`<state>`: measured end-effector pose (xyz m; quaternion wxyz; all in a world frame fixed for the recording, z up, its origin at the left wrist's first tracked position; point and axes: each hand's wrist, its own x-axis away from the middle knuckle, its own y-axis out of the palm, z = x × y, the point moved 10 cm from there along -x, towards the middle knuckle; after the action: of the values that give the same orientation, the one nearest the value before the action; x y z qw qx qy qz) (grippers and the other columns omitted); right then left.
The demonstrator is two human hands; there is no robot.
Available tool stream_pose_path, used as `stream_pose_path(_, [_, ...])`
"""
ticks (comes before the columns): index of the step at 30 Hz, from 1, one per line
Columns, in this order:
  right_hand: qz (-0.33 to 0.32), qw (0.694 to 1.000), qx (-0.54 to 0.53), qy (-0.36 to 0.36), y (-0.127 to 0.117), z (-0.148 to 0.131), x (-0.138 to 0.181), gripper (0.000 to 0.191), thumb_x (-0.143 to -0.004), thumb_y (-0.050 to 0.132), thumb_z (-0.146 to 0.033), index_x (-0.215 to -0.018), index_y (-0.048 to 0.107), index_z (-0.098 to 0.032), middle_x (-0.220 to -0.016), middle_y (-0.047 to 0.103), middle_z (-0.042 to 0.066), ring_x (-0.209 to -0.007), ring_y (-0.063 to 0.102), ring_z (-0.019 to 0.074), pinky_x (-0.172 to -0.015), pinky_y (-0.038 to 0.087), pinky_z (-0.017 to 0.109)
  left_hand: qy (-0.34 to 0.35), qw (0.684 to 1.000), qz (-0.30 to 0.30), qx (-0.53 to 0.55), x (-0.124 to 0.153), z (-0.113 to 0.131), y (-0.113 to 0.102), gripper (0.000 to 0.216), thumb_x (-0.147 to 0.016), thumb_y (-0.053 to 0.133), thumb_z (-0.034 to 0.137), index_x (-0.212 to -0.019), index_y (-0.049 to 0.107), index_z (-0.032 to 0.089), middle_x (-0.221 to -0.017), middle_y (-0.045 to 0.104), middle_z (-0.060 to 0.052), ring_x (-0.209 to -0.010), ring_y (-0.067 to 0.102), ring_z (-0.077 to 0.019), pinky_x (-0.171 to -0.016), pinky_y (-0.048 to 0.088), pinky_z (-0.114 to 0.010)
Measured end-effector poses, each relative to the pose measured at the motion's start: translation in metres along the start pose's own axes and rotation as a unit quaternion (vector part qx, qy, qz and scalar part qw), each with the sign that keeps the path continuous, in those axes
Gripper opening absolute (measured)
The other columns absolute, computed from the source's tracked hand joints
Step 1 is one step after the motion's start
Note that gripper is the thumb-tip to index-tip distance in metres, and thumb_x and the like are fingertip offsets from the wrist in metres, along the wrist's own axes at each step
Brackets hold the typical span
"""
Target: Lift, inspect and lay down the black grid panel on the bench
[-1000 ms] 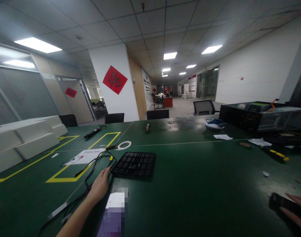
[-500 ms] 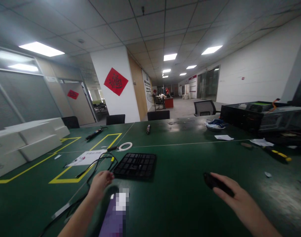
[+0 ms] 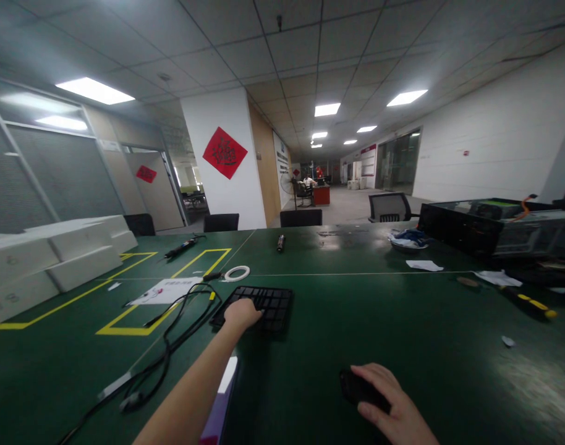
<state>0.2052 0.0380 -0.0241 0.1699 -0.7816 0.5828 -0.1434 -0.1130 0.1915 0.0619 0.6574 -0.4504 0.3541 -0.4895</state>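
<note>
Left hand (image 3: 240, 314) rests open on black plastic grid tray (image 3: 257, 303), long axis left-right. Right hand (image 3: 388, 406) clasps small black object (image 3: 356, 388). Writing unreadable.

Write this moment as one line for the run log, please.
left hand: on black grid tray | right hand: over small black object | black cable: left of tray | surface: green table

Green table (image 3: 379, 309): black grid tray (image 3: 264, 303), cables (image 3: 171, 334), white boxes (image 3: 55, 259).
</note>
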Motion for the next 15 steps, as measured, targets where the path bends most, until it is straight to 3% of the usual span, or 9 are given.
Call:
stream_pose_path(4, [-0.001,1.0,-0.007,-0.004,0.001,0.001,-0.001,0.049,-0.076,0.05,-0.047,-0.121,0.043,-0.03,-0.13,0.032,0.004,-0.125,0.022,0.0234,-0.104,0.02,0.04,0.005,1.0,-0.011,-0.012,0.005,0.008,-0.003,0.025,-0.059,0.062,0.03,-0.076,0.065,0.012,-0.095,0.064,-0.018,-0.097,0.056,-0.0306,-0.076,0.043,-0.033])
stream_pose_path(8, [0.019,0.999,-0.013,-0.023,-0.003,-0.004,-0.001,0.048,-0.076,0.05,-0.049,-0.119,0.047,-0.029,-0.127,0.037,0.005,-0.124,0.023,0.0229,-0.104,0.019,0.039,0.026,0.999,-0.024,0.001,0.026,0.024,-0.004,0.025,-0.064,0.058,0.033,-0.075,0.065,0.011,-0.084,0.066,-0.015,-0.084,0.061,-0.0275,-0.067,0.043,-0.03])
stream_pose_path(12, [0.026,0.999,-0.018,-0.043,-0.004,-0.013,-0.003,0.049,-0.076,0.048,-0.052,-0.118,0.048,-0.027,-0.125,0.04,0.007,-0.121,0.03,0.0233,-0.103,0.023,0.04,0.125,0.988,-0.045,0.075,0.081,0.066,0.018,0.029,-0.074,0.049,0.037,-0.087,0.062,0.015,-0.083,0.066,-0.006,-0.076,0.06,-0.0176,-0.064,0.042,-0.023])
stream_pose_path(15, [0.055,0.995,-0.03,-0.074,-0.006,-0.023,-0.001,0.045,-0.075,0.052,-0.049,-0.114,0.052,-0.026,-0.117,0.049,0.008,-0.115,0.039,0.0244,-0.097,0.033,0.042,0.235,0.948,-0.069,0.206,0.134,0.101,0.043,0.028,-0.065,0.06,0.033,-0.086,0.059,0.014,-0.082,0.063,-0.007,-0.074,0.057,-0.0187,-0.063,0.042,-0.025])
